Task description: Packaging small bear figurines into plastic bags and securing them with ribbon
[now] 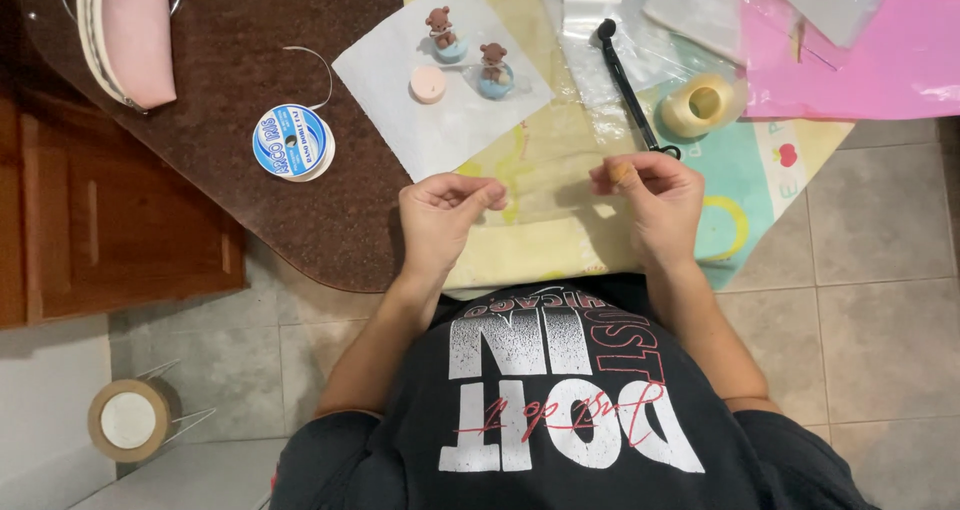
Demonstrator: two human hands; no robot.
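My left hand and my right hand hover side by side over a pale yellow patterned mat at the counter's front edge. Both have thumb and fingers pinched together, facing each other about a hand's width apart. No thread or other held thing can be made out between them. A small tan patch shows at the right fingertips; I cannot tell what it is. A blue-and-white spool of clear cord lies left of my left hand, its loose end curling upward.
A white sheet carries two small brown bear figures on blue bases and a pink disc. A black slim tool, a tape roll, clear bags and pink plastic lie beyond my right hand.
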